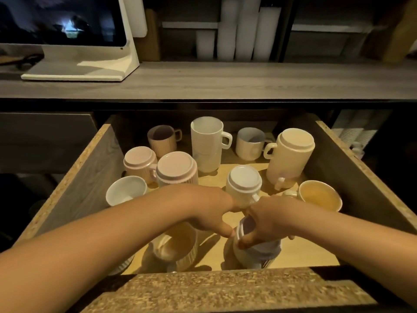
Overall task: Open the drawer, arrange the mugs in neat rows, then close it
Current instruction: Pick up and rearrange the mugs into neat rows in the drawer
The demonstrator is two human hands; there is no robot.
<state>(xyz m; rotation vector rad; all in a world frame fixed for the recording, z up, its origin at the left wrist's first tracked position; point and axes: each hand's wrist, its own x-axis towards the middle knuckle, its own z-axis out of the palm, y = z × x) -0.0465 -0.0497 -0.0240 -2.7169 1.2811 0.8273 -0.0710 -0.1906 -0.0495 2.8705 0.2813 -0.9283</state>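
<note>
dim room, grey wood counter [225,80] with a white screen stand [128,62], open drawer [90,168] of scattered mugs [206,141], right hand [273,220] grips a grey mug [264,249] at the drawer's front, tilted, mouth up and leftward, left hand [207,208] thumb at its rim, fingers hidden

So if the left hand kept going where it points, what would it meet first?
Likely the mug the right hand grips: the thumb of the left hand is right by its rim, though depth is unclear.

Head camera looks steeply down (close, wide-angle) into the open drawer [370,168].
</note>
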